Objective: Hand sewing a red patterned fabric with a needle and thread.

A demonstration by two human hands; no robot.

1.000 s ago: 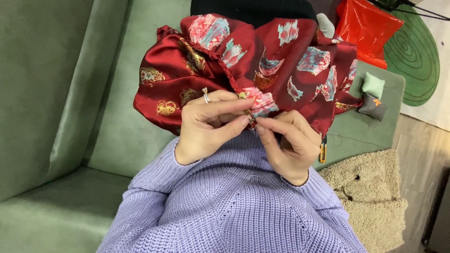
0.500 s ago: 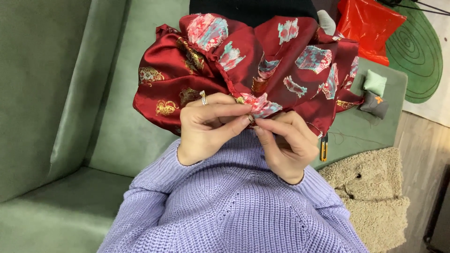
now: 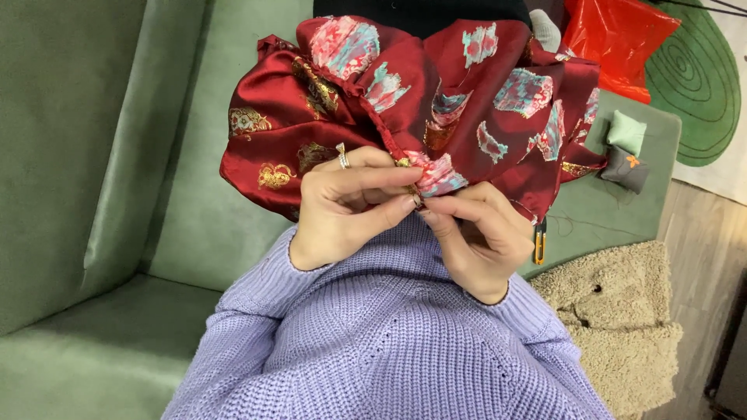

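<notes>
Pinching gathered edge of red patterned satin fabric [image 3: 467, 101]: left hand [image 3: 350, 206] and right hand [image 3: 478, 237] together, fingertips clamped on fold; cloth bunched above hands, over green sofa [image 3: 93, 194].

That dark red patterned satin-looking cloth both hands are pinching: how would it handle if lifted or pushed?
The red cloth is probably floppy: it bunches in soft folds over the sofa. Its sheen suggests it is slippery, which may be why the left hand and right hand pinch its edge tightly. Likely light.

Orange-handled tool [image 3: 539, 247] half behind red fabric [image 3: 482, 101]
</notes>
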